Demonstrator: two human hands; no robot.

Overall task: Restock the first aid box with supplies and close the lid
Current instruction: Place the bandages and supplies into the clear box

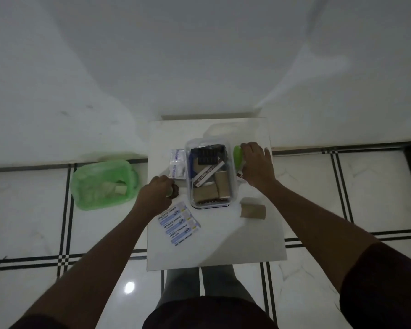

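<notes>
Clear plastic box: rectangular first aid box [208,205], lid off, mid-desk; already holds brown paper-wrapped rolls, a dark blister strip and a long white carton laid slantwise.
Desk: small white square desk [214,245] over a tiled floor; supplies ring the box on both sides, likely so each hand serves its own side.
Left hand: left hand [156,198] just left of the box, fingers curled together around a small dark ring-shaped item [175,191], possibly a tape roll; too dim to name it.
Right hand: right hand [255,163] lies flat, fingers together and pressed down on a bright green rounded object [237,156] and a red-and-white packet [240,175] just right of the box; whether it grips either, cannot tell.
Waiting stock, left: white gauze-type packets with blue print [177,163] touching the box's left wall; fanned strips marked ANTISEPTIC BANDAGE [179,223] nearer the body.
Waiting stock, right: brown cardboard roll [253,211] lying on its side near the box's near right corner.
Lid: a pale translucent shape [217,130] behind the box, probably the lid, parked clear of the loading.
Floor: green plastic-lined bin [103,184] left of the desk, holding scraps.
Progress, judged: partway; several items still outside, closing not yet due.
</notes>
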